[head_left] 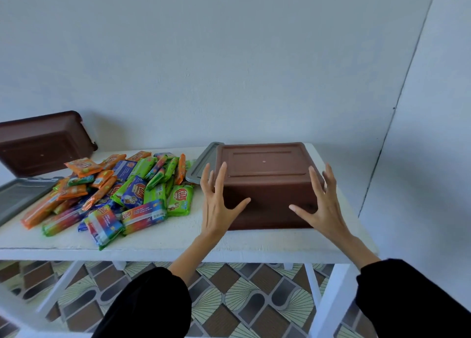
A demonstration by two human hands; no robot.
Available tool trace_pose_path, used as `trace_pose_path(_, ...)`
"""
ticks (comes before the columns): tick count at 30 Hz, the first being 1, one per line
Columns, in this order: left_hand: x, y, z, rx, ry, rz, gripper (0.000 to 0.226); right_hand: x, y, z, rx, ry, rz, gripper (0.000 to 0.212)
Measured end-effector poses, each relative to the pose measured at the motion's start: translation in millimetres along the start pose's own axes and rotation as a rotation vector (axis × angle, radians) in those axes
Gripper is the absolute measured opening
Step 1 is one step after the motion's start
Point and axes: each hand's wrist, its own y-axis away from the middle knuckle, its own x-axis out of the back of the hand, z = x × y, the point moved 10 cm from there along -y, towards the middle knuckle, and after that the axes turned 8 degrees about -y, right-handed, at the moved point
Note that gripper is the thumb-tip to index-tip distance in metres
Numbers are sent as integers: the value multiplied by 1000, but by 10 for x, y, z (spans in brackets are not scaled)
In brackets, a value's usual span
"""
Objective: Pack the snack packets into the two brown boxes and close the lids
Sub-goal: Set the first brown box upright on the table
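— Where are the hands?

— Both are in the lower middle of the frame. The left hand (pixel 216 205) and the right hand (pixel 322 205) flank the near corners of a brown box (pixel 265 169). On each the fingers are straight and spread wide, with the thumbs reaching across the near wall. Neither hand curls round anything. I cannot tell whether they press the box or only touch it.

— How does that box sit?

— Bottom up on the white worktop (pixel 153 238), right of centre. A grey lid (pixel 201 165) lies flat and juts out from under or behind its left far corner.

— And the other things?

— The snack packets (pixel 114 192) lie in a loose heap left of centre, orange, green and rainbow-coloured, overlapping one another. The nearest green ones lie just beside the left hand. A second brown box (pixel 43 141) is tilted against the wall (pixel 229 57) in the upper left, its bottom facing the camera. A second grey lid (pixel 20 195) lies at the left edge, and the heap overlaps its right side.

— What is around the worktop?

— A patterned floor (pixel 242 299) shows beneath it, and black sleeves (pixel 153 304) fill the bottom corners.
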Motion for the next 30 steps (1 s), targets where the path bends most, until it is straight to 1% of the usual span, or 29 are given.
trace_pose_path(3,-65,153,-66,-131,-129,14,109,-47,128,60,19,4,-4,101)
trace_pose_path(5,-67,210,-68,-164,-169,32,108,-82,132,55,16,10,-26,98)
trace_pose_path(7,-48,189,-29,-157,-174,28,105,-93,97,81,-33,26,-48,100)
trace_pose_path(9,-41,77,20,-115,-153,-36,103,-63,44,93,-84,6,-62,100)
trace_pose_path(11,-10,-94,79,-57,-176,-122,103,38,-45,24,-98,9,-57,94)
trace_pose_path(14,173,-418,241,10,-229,-179,99,297,-288,-185,-115,42,-39,87)
trace_pose_path(16,288,-629,337,53,-243,-254,98,470,-475,-333,-144,37,-66,81)
trace_pose_path(19,380,-862,331,136,-196,-386,97,666,-694,-523,-196,44,-153,68)
trace_pose_path(21,375,-937,252,186,-175,-465,99,699,-771,-571,-245,64,-245,62)
trace_pose_path(25,207,-845,74,288,-144,-661,101,564,-804,-533,-330,90,-435,59)
trace_pose_path(28,156,-805,36,293,-143,-684,105,445,-771,-450,-376,53,-487,58)
trace_pose_path(29,161,-818,58,285,-121,-672,101,428,-766,-430,-387,28,-488,58)
trace_pose_path(30,178,-834,88,276,-72,-654,91,430,-769,-414,-398,-3,-476,56)
